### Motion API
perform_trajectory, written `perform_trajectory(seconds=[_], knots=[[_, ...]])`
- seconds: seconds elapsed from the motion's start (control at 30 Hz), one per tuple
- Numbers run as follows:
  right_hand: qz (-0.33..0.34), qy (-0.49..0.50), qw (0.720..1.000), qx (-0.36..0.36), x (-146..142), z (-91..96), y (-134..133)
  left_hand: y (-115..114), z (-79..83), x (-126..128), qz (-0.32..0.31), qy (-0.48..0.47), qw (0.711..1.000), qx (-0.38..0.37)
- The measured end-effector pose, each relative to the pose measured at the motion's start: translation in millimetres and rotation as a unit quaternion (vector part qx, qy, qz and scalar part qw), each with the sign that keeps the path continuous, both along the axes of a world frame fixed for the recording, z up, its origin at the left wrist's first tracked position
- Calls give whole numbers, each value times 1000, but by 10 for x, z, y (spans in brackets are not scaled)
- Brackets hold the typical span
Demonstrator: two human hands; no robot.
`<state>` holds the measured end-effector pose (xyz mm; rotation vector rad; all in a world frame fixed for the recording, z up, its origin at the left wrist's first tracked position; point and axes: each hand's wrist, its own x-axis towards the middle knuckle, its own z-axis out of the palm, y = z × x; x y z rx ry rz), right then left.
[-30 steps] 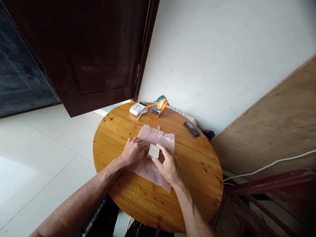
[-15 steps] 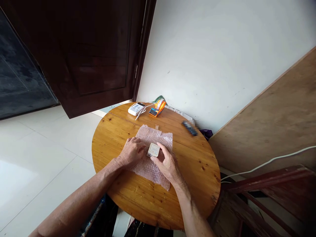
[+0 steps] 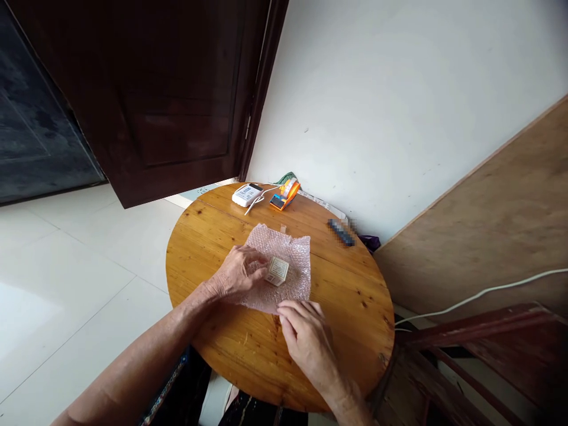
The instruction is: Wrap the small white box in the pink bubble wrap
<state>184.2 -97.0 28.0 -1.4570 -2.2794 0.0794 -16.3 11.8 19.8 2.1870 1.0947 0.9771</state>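
A round varnished pine table (image 3: 355, 296) stands against a white plaster wall (image 3: 399, 89), beside a dark brown wooden door (image 3: 168, 94) and pale floor tiles (image 3: 66, 266). On the table lies a pink sheet of bubble wrap (image 3: 284, 248). The left hand (image 3: 237, 273) grasps a small cream cardboard box (image 3: 277, 270) at the sheet's middle. The right hand (image 3: 306, 337) pinches the sheet's near edge.

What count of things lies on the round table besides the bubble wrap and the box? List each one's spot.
3. A white device at the far edge, an orange tape dispenser right beside it, and a dark blurred bar toward the wall side. A tiny scrap near the wrap isn't counted.
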Motion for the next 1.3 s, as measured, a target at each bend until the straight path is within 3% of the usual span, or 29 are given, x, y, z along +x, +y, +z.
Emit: perform_trajectory(seconds=[0.1, 0.2, 0.33, 0.5, 0.63, 0.77, 0.87, 1.13, 1.3], knots=[[-18, 61, 997, -36, 62, 11, 102, -125, 191, -71, -64, -18, 997, -24], [-13, 120, 988, -99, 83, 89, 177, -267, 266, -100, -111, 60, 991, 49], [-12, 188, 971, -145, 95, 124, 251, -388, 123, -23, -82, 130, 985, 74], [-78, 214, 970, -86, 120, 84, 530, -432, -76, 76, -58, 108, 987, 100], [-56, 188, 973, -123, 106, -10, 780, -452, -98, 63, -52, 65, 992, 99], [-33, 203, 970, -132, 93, -99, 860, -465, -93, 30, -31, 23, 996, 79], [-22, 212, 966, -148, 126, -72, 833, -448, -76, 23, -18, 15, 998, 66], [20, 294, 930, -222, 347, 242, 632, -210, 96, 102, 13, 47, 998, 34], [-44, 260, 941, -211, 300, 178, 719, -28, 126, 203, 37, 18, 998, -49]])
